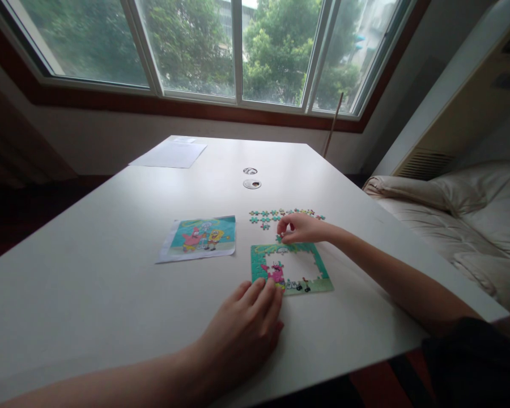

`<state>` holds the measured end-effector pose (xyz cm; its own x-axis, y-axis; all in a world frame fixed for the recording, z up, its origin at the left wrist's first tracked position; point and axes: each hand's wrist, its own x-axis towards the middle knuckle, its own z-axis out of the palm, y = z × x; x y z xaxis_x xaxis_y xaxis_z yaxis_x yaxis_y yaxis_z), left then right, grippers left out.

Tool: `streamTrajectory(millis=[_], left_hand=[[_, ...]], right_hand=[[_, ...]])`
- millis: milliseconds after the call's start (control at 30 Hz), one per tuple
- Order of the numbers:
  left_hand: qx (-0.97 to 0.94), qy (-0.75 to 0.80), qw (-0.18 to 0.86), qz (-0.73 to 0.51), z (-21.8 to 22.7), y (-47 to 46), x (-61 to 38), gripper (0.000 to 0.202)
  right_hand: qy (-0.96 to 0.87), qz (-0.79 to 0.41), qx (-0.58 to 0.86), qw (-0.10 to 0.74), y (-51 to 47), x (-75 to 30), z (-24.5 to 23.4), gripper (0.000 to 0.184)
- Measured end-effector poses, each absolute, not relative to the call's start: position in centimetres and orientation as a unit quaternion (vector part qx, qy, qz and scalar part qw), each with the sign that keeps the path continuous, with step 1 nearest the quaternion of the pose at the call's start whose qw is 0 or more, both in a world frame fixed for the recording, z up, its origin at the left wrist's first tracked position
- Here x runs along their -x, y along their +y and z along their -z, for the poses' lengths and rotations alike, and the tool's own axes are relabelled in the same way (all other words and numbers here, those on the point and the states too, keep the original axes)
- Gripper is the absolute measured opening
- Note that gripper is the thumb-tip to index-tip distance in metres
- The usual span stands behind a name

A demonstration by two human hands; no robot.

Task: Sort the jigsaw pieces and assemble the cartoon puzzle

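A jigsaw puzzle [259, 262] lies in front of me, its green border joined and a pink starfish figure partly filled in at the left. White shows through the gap in its middle and right. My left hand [250, 317] rests with fingers stretched over the puzzle's lower left edge. Just above the puzzle's top edge, my right hand [302, 228] pinches a small green puzzle piece [279, 238] between thumb and fingers. Behind that hand, loose puzzle pieces [264, 219] are laid out in rows. To the left lies a printed reference picture [204, 237] with cartoon figures.
Two round discs [252, 184] lie farther back on the white table [110, 272]. Sheets of paper [169, 154] lie at its far left corner. A cream sofa [446, 215] stands to the right, and a window [195, 51] is beyond the table.
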<state>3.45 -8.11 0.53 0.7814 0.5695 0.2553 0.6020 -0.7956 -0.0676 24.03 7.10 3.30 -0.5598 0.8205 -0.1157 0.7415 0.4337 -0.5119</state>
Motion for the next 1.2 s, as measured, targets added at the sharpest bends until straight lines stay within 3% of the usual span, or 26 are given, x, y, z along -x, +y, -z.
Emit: streamTrajectory(millis=[267,433,1200], left_hand=[[0.921,-0.367,0.073,0.104,-1.8,-5.4,-2.2,0.036],[0.921,-0.364,0.068,0.119,-1.4,-4.7,-1.9,0.036],[0.926,-0.349,0.069,0.124,-1.1,-4.8,-2.3,0.036]], right_hand=[[-0.844,-0.289,0.425,0.151,5.8,-23.1,-4.2,0.012],[-0.836,-0.363,0.386,0.143,4.2,-21.9,-4.2,0.017],[-0.864,-0.221,0.424,0.158,2.9,-21.2,-3.0,0.007]])
